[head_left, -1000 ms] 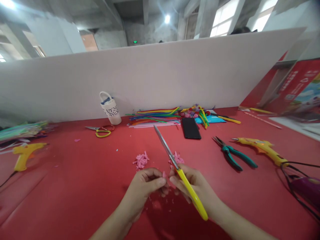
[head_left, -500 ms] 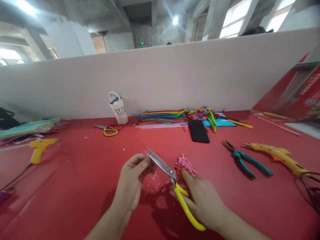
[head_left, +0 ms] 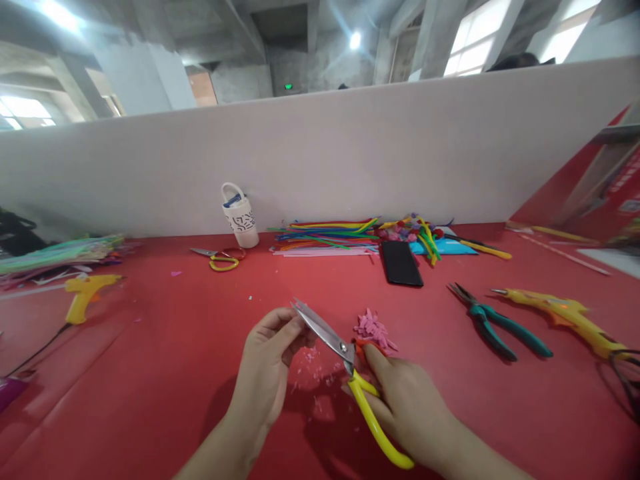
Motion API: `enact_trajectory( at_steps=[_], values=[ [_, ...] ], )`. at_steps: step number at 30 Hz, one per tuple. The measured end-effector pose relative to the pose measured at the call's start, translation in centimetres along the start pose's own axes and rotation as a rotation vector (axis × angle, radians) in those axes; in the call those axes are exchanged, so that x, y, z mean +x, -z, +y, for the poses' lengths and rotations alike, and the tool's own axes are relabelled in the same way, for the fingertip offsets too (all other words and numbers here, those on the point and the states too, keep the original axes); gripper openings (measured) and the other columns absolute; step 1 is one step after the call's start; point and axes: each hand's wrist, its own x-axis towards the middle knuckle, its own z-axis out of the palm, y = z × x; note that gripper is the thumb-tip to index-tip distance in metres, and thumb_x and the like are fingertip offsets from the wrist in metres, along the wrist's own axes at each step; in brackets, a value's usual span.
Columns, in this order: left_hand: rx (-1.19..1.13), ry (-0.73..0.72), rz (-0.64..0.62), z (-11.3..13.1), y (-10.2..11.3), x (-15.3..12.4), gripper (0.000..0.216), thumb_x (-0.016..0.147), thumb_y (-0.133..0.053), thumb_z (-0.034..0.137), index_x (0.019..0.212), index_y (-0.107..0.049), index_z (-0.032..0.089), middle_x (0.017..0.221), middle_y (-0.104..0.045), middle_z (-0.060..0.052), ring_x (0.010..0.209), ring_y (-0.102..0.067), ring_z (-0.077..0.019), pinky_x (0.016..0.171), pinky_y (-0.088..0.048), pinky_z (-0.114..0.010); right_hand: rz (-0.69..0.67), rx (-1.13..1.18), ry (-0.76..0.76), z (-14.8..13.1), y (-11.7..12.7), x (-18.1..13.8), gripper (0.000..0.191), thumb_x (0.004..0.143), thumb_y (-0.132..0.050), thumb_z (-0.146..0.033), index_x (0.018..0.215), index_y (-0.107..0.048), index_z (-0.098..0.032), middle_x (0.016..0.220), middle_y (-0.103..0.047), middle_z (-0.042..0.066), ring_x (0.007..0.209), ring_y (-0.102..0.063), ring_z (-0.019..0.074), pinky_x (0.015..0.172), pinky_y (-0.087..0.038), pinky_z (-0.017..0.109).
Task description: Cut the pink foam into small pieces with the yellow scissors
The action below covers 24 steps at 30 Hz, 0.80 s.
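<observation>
I list: pink pile (head_left: pixel 373 329), seemingly cut; left hand (head_left: pixel 267 350), pinching one piece (head_left: pixel 295 306), seemingly unfinished; right hand (head_left: pixel 407 395), gripping scissors (head_left: pixel 344 348)

A red table (head_left: pixel 165 347) filled the near part of the scene, and along its far side there stood a long white partition (head_left: pixel 320 153), whose top edge was higher at the right than at the left. Beyond it, a room was visible with a grey, beamed ceiling (head_left: pixel 200 33), a concrete wall (head_left: pixel 293 70) and a small green lit sign (head_left: pixel 289 87). One round lamp (head_left: pixel 355 40) shone near the middle, another light (head_left: pixel 60 15) at the left, while bright windows (head_left: pixel 483 33) stood at the far right.
</observation>
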Motion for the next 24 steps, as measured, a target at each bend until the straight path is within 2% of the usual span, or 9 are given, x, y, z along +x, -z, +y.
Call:
enact_trajectory(
  at_steps=[17, 20, 24],
  values=[
    [-0.015, 0.007, 0.004, 0.11, 0.12, -0.04, 0.005, 0.071, -0.055, 0.017, 0.068, -0.06, 0.015, 0.065, -0.06, 0.001, 0.058, -0.053, -0.0087, 0.061, -0.042, -0.021, 0.029, -0.002, 0.001, -0.03, 0.17, 0.09, 0.018, 0.077, -0.042, -0.038, 0.071, -0.04, -0.021, 0.049, -0.055, 0.0, 0.042, -0.051, 0.0165, 0.041, -0.018, 0.025],
    [-0.015, 0.013, 0.018, 0.05, 0.1, -0.01, 0.004, 0.069, -0.057, 0.017, 0.068, -0.059, 0.015, 0.065, -0.06, 0.0, 0.058, -0.053, -0.0094, 0.061, -0.042, -0.022, 0.026, 0.095, -0.028, -0.01, 0.18, 0.07, 0.017, 0.077, -0.042, -0.035, 0.068, -0.038, -0.022, 0.047, -0.051, -0.002, 0.04, -0.046, 0.0138, 0.041, -0.019, 0.024],
    [0.027, 0.007, 0.027, -0.13, 0.02, -0.03, 0.004, 0.067, -0.058, 0.018, 0.064, -0.057, 0.016, 0.062, -0.059, 0.001, 0.056, -0.052, -0.0095, 0.058, -0.041, -0.023, -0.001, 0.335, -0.109, 0.22, 0.24, 0.24, 0.025, 0.076, -0.043, -0.039, 0.061, -0.031, -0.023, 0.046, -0.041, -0.006, 0.04, -0.034, 0.0103, 0.04, -0.02, 0.022]
  ],
)
